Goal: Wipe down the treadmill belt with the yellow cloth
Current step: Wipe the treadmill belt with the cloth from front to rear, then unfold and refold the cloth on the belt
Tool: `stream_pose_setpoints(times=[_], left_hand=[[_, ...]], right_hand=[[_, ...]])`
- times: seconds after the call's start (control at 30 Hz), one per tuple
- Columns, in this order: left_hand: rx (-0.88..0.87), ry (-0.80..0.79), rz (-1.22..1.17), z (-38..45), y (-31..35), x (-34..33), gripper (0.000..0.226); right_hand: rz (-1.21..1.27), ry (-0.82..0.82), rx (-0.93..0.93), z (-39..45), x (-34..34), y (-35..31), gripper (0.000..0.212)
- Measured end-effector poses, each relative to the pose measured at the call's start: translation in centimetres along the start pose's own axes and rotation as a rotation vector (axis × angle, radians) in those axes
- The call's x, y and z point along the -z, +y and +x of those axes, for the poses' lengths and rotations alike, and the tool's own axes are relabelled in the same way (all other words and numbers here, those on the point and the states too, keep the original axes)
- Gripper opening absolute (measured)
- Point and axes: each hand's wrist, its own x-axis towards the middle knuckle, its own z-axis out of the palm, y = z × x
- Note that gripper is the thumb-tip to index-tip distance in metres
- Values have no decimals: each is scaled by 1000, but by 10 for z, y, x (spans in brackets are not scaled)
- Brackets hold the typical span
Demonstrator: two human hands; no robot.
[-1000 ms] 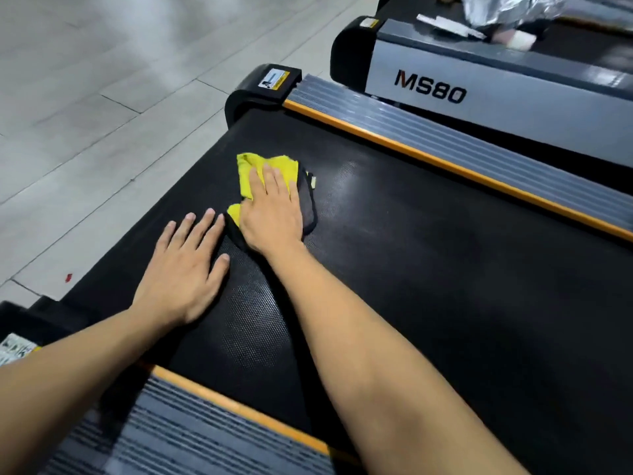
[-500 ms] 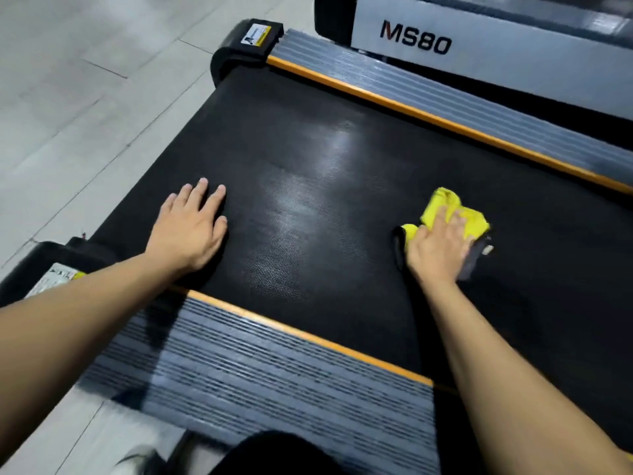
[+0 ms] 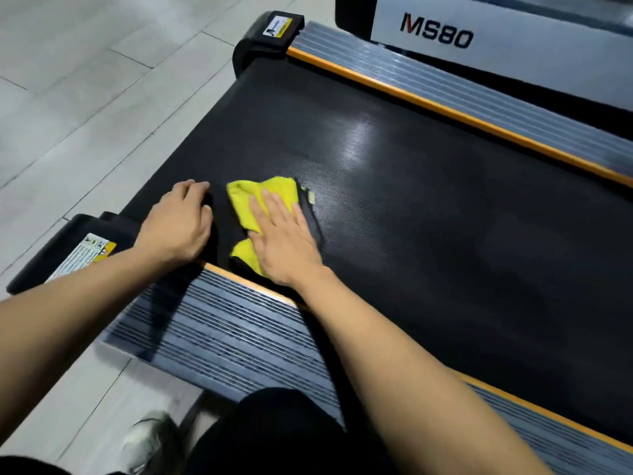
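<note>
Nearest, the near rail (image 3: 239, 330) runs under both forearms. Just past it, the right hand (image 3: 284, 241) lies flat, fingers spread, pressing the cloth (image 3: 263, 200) onto the belt (image 3: 445, 217) at its near edge; it grips nothing. The left hand (image 3: 178, 224) rests beside it, fingers loosely curled, empty. The wiping looks mid-stroke. Next, I judge, a firm push toward the unwiped belt by the far rail (image 3: 479, 108).

A gym floor is being shown: a black treadmill belt (image 3: 428, 200) is lying under the fingers (image 3: 270, 207), a second machine marked MS80 (image 3: 436, 30) is standing beyond them, and pale floor tiles (image 3: 85, 97) are stretching to their left.
</note>
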Motion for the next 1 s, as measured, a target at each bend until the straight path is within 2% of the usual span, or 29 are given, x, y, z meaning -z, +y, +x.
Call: stream_pose_setpoints(times=[0.13,0.23,0.3,0.37,0.43,0.5,0.57,0.63,0.73,0.83,0.9,0.97,1.0], left_hand=[[-97,-13,22,-9,49,-11,47],[-198,-67,35,-24,95,-20,53],[-267,-125,55,-37,126,-27,56],[-340,-176,114,-48,154,-36,47],[-358,-250,116,-56,179,-41,40],[-313,-321,-26,-57,200,-46,37],[-188,-382,-240,-54,219,-49,32],[-13,-401,-439,-45,235,-53,28],[250,-369,-704,-32,257,-62,28],[396,-320,-805,-20,265,-70,49],[435,-324,-848,-16,267,-69,43],[377,-346,-818,-12,266,-69,23],[332,-351,-789,-9,265,-70,23]], right_hand=[[29,43,-254,-85,17,74,62],[22,75,-439,-137,27,108,63],[90,67,-473,-150,32,117,61],[231,107,-428,-152,44,120,59],[478,297,-436,-158,60,128,50],[514,523,-569,-170,75,144,43],[428,579,-760,-181,86,161,39],[449,516,-889,-182,93,172,40],[553,391,-965,-165,100,179,49],[611,304,-991,-145,103,177,59],[620,269,-998,-137,103,176,57],[559,279,-973,-137,103,174,49],[488,309,-958,-138,103,173,43]])
